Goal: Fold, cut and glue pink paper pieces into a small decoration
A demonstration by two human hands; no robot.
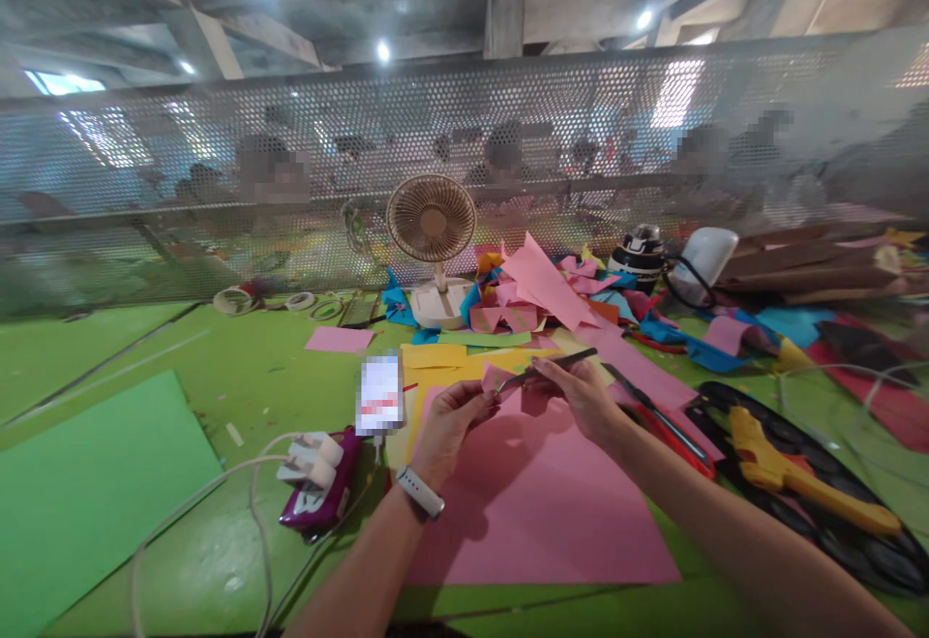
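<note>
Both hands are held together above a large pink sheet (552,512). My left hand (461,410), with a white band at the wrist, is closed in a pinch on a small pink paper piece (496,376). In my right hand (573,391) is a slim dark tool (586,356); its tip points left and reaches the paper piece at my left fingertips. Whether it is a craft knife or tweezers I cannot tell. Yellow sheets (435,356) lie under and behind the pink sheet. A red and black tool (672,435) rests just right of my right hand.
A small fan (434,222) stands behind a heap of coloured paper scraps (533,289). Left are a phone (379,394), a purple power strip (319,502) with cables and a green sheet (108,493). Right, a yellow glue gun (798,473) lies on a black tray (863,556).
</note>
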